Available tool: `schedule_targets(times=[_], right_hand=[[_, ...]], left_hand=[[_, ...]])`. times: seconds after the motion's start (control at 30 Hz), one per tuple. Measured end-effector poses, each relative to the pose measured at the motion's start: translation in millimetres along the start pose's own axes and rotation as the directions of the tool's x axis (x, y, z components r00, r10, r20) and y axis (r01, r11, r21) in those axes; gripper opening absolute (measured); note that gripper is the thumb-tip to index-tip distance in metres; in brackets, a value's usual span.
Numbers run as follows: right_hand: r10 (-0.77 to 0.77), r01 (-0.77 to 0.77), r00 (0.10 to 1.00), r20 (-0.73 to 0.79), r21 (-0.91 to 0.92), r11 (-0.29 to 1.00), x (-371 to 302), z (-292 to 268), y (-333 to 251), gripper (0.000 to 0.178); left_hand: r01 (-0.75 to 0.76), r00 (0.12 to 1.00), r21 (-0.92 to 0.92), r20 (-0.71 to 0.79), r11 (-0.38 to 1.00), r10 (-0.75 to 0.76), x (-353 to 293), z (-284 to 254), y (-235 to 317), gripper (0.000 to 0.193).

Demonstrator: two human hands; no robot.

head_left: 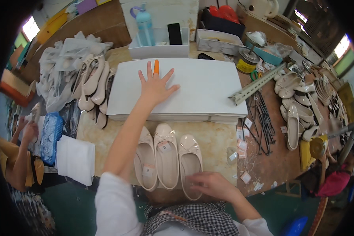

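My left hand (157,88) lies flat, fingers spread, on a thick stack of white paper sheets (204,80). An orange finger cot (156,67) covers one of its fingers. In front of the stack, three beige ballet flats with bows stand side by side, toes pointing away from me. The left (145,157) and middle (166,157) flats have small labels inside; my left forearm partly covers the left one. My right hand (214,185) is at the heel of the right flat (189,157), its curled fingers over the opening. Whatever those fingers may pinch is hidden.
More flats lie at left (93,80) beside crumpled plastic (61,63), and at right (293,118). A metal angle bar (257,84) overlaps the stack's right edge, near black rods (263,126). Folded white cloth (75,159) lies left. People work on both sides.
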State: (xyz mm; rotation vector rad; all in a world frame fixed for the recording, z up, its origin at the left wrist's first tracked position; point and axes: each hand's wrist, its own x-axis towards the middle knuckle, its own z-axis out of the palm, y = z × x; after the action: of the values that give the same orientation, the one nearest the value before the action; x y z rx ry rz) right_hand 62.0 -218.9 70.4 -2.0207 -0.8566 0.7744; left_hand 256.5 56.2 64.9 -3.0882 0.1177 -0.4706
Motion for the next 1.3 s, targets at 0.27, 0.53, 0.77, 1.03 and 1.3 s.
schedule_targets(times=[0.27,0.53,0.77,1.03,1.3], right_hand=[[0.301,0.204,0.755,-0.582,0.645,0.737,-13,4,23,0.058],[0.546,0.054,0.832,-0.101,0.993,0.102,0,37,17,0.043],[-0.154,0.176,0.911,-0.383,0.022,0.984,6,38,-45,0.079],[-0.066,0.108,0.828,-0.556,0.043,0.993,17,8,32,0.062],[0.007,-0.232,0.931,-0.365,-0.575,0.784,80,32,43,0.052]], left_hand=[[-0.105,0.989,-0.510,-0.147,0.854,0.034,-48,-9,62,0.017],[-0.290,0.954,-0.932,-0.264,0.217,0.143,-199,-71,120,0.018],[0.394,0.908,-0.919,0.386,0.018,-0.160,-215,-36,101,0.024],[-0.150,0.972,-0.659,0.037,0.737,0.230,-264,-29,130,0.043],[-0.244,0.904,-0.508,0.189,0.826,0.383,-272,-28,146,0.065]])
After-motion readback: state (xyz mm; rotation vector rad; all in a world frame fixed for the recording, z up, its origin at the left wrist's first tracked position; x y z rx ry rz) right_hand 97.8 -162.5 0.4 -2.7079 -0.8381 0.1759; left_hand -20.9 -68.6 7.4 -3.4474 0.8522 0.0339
